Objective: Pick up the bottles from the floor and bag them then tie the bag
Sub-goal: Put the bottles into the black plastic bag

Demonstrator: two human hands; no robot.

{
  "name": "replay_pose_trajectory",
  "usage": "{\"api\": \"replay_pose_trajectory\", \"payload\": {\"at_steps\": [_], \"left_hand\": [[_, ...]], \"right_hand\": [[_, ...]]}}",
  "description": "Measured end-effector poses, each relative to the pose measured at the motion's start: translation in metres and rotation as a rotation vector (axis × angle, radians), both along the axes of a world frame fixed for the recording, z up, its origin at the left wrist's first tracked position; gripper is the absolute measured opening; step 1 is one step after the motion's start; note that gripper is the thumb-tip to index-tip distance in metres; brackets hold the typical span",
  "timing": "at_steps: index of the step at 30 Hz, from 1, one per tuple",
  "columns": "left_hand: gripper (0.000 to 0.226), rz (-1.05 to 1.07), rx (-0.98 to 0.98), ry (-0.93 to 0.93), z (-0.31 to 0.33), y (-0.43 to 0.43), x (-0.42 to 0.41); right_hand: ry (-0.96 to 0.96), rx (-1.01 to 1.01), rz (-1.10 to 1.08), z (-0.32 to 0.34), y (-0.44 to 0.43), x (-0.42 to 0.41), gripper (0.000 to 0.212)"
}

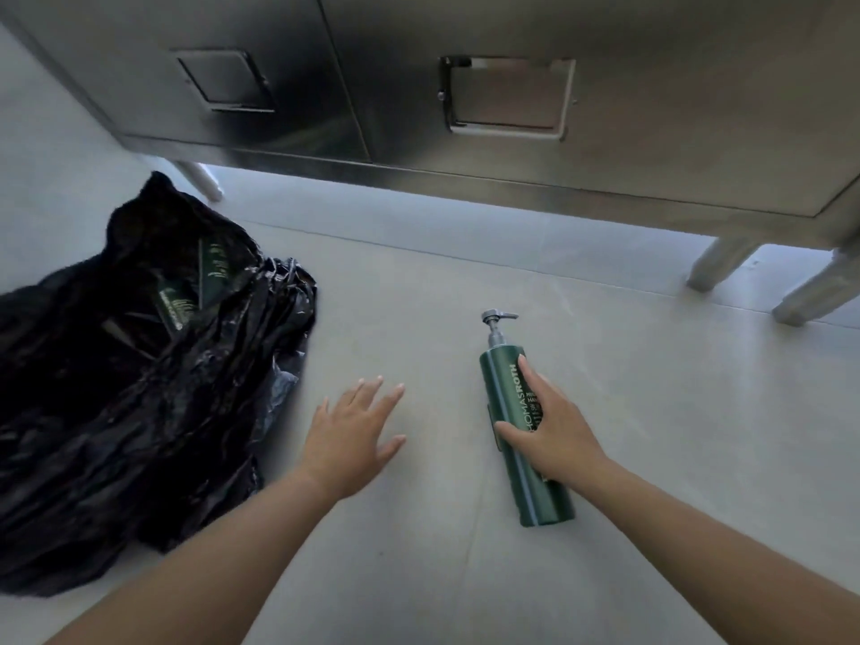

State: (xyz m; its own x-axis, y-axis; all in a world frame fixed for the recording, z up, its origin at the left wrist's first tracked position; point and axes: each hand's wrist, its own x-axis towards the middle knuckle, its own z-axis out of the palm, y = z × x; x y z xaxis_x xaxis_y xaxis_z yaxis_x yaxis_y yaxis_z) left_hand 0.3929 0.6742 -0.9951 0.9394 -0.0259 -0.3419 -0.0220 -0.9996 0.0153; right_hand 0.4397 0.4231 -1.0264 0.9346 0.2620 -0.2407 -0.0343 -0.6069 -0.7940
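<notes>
A dark green pump bottle with a grey pump head lies on its side on the pale floor, pump pointing away from me. My right hand rests over its middle, thumb on one side and fingers across the label, closing around it. My left hand hovers flat with fingers spread over bare floor, between the bottle and the bag, holding nothing. A crumpled black plastic bag lies open on the floor to the left. Inside its mouth I see green bottles.
A stainless steel cabinet with recessed handles spans the far side, raised on metal legs at the right, with a gap beneath. A white object pokes out behind the bag. The floor is grey tile.
</notes>
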Motion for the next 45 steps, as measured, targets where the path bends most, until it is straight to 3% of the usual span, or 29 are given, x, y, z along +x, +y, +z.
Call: {"api": "replay_pose_trajectory", "payload": {"at_steps": [10,18,25,30,37,45], "left_hand": [[0.061,0.091,0.053,-0.277,0.110,0.187,0.038],[0.058,0.377,-0.204,-0.327,0.086,0.287,0.005],[0.061,0.523,-0.369,-0.352,0.070,0.318,-0.009],[0.060,0.574,-0.318,-0.387,0.080,0.341,-0.028],[0.058,0.757,-0.237,-0.284,0.087,0.354,-0.088],[0.057,0.782,-0.194,-0.287,0.095,0.343,-0.067]], "right_hand": [[-0.170,-0.047,0.320,0.111,0.182,0.051,0.090],[-0.117,-0.014,0.288,0.139,0.335,0.046,0.087],[-0.072,-0.023,0.248,0.133,0.393,0.059,0.084],[0.002,0.045,0.221,0.117,0.432,0.073,0.085],[0.112,0.196,0.311,0.102,0.498,0.079,0.084],[0.169,0.310,0.419,0.112,0.503,0.133,0.072]]}}
